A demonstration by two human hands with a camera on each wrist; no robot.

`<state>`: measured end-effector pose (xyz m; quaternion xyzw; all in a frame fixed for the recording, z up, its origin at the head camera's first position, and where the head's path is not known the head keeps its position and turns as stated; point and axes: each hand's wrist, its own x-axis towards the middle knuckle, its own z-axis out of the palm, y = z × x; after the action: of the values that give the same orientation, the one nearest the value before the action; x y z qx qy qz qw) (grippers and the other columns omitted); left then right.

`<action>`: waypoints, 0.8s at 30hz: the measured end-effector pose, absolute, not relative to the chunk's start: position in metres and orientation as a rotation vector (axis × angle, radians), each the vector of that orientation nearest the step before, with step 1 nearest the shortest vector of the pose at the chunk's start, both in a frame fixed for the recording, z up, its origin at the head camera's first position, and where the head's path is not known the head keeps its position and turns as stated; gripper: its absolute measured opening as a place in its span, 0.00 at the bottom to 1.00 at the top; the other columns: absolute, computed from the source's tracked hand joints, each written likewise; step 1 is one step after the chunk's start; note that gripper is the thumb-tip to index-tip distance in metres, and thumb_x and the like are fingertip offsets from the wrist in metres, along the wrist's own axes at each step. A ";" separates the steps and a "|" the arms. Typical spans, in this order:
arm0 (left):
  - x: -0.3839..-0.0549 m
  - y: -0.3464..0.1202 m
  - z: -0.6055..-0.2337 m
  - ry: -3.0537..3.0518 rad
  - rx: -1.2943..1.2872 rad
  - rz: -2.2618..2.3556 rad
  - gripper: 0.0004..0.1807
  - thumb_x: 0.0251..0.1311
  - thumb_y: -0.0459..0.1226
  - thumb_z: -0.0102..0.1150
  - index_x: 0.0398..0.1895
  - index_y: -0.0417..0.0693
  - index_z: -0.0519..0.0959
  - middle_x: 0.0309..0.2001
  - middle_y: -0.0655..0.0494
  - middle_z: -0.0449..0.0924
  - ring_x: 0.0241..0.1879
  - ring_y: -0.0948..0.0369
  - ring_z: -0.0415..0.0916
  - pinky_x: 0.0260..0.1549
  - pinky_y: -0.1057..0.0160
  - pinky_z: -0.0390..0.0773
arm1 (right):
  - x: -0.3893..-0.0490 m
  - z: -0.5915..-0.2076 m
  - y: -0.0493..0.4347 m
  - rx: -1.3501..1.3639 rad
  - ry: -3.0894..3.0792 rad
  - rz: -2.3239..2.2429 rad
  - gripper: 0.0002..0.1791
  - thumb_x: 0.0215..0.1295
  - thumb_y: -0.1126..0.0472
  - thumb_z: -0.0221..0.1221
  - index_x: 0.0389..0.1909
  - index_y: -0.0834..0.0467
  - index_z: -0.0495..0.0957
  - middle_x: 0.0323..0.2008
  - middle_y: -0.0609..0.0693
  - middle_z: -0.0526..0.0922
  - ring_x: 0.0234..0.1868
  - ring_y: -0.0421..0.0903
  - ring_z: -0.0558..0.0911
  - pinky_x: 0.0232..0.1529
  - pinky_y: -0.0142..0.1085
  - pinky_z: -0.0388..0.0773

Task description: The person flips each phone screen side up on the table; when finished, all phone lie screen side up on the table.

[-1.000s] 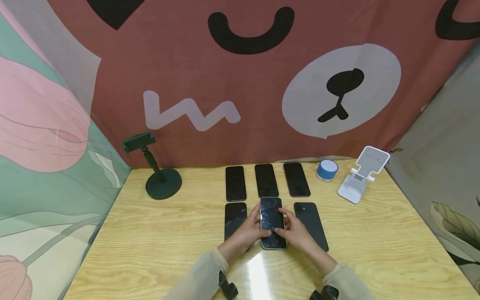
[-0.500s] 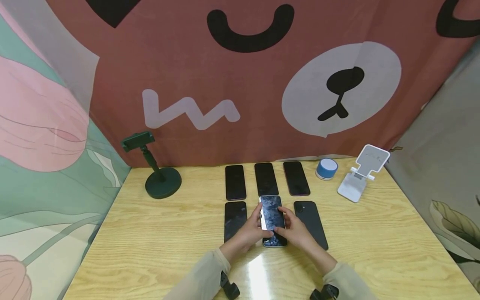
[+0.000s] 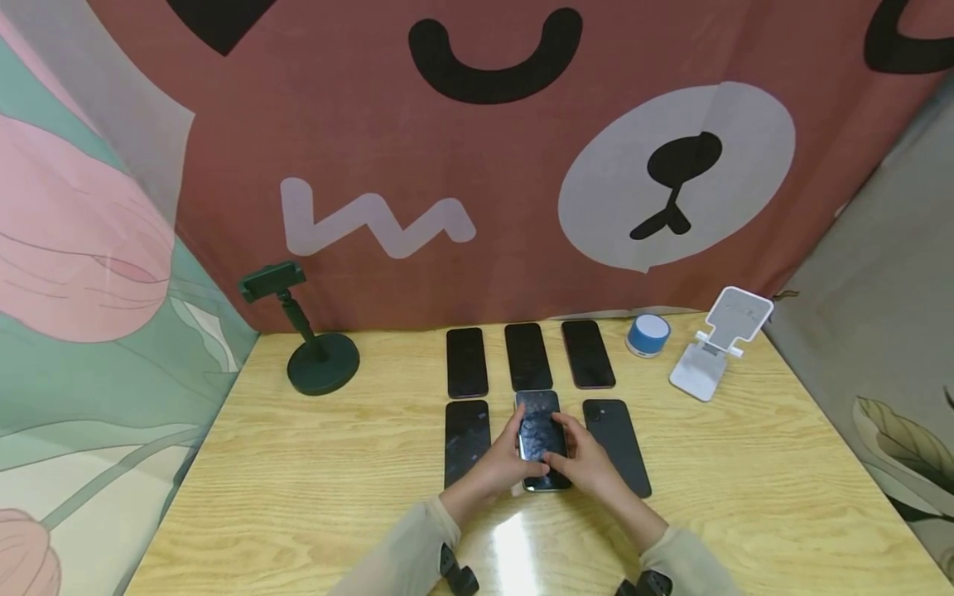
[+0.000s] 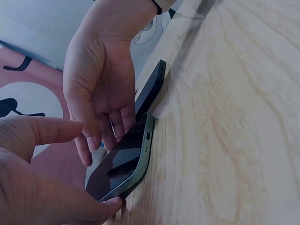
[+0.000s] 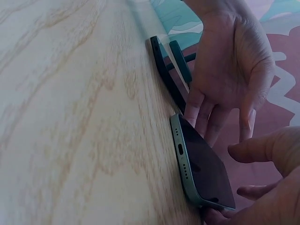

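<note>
A smartphone (image 3: pixel 540 426) with a dark, reflective screen lies screen-up between both hands. In the left wrist view, its pale green edge and charging port face the near side, very close to the tabletop. My left hand (image 3: pixel 498 465) holds its left edge, thumb above the lower screen. My right hand (image 3: pixel 587 459) holds the right edge, its thumb also over the screen. Both thumbs appear raised off the glass in the wrist views. Left of it is another dark phone (image 3: pixel 465 434), partly covered by my left hand. On the right lies a black phone (image 3: pixel 620 447), camera side up.
Behind the hands, a row of phones (image 3: pixel 527 356) lies screen-up on the wooden table (image 3: pixel 335 463). A dark green phone stand (image 3: pixel 323 364) stands at left. A blue-and-white cylinder (image 3: pixel 648 335) and a white folding stand (image 3: pixel 701 371) are at right. Printed cloth hangs behind.
The phone between my hands tilted, so its screen briefly caught bright reflections, which have now dimmed. My left thumb has shifted slightly right over the screen. The other phones have stayed put.
</note>
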<state>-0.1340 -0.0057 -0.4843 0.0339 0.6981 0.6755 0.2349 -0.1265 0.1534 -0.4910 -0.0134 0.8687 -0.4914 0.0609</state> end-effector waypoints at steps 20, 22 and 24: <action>-0.134 -0.008 -0.485 1.943 0.091 1.788 0.57 0.46 0.23 0.66 0.76 0.52 0.42 0.73 0.37 0.39 0.70 0.40 0.42 0.46 0.54 0.76 | -0.119 -0.488 0.149 -0.063 2.556 -1.545 0.30 0.59 0.75 0.55 0.65 0.68 0.62 0.61 0.73 0.65 0.62 0.68 0.65 0.58 0.56 0.66; -0.133 -0.009 -0.484 1.938 0.087 1.783 0.57 0.46 0.23 0.66 0.76 0.53 0.42 0.73 0.37 0.38 0.70 0.39 0.39 0.47 0.53 0.76 | -0.118 -0.488 0.151 -0.046 2.541 -1.551 0.31 0.60 0.74 0.55 0.65 0.67 0.61 0.60 0.74 0.66 0.60 0.68 0.68 0.55 0.56 0.69; -0.132 -0.009 -0.483 1.933 0.083 1.786 0.57 0.45 0.22 0.66 0.76 0.53 0.42 0.73 0.35 0.39 0.70 0.38 0.40 0.47 0.52 0.75 | -0.118 -0.487 0.152 -0.033 2.525 -1.560 0.31 0.60 0.73 0.55 0.66 0.66 0.61 0.58 0.74 0.67 0.58 0.68 0.70 0.53 0.56 0.71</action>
<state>-0.1325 -0.0090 -0.4829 0.0304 0.7106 0.6564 0.2515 -0.1184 0.1524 -0.4871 -0.0110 0.8474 -0.5237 0.0865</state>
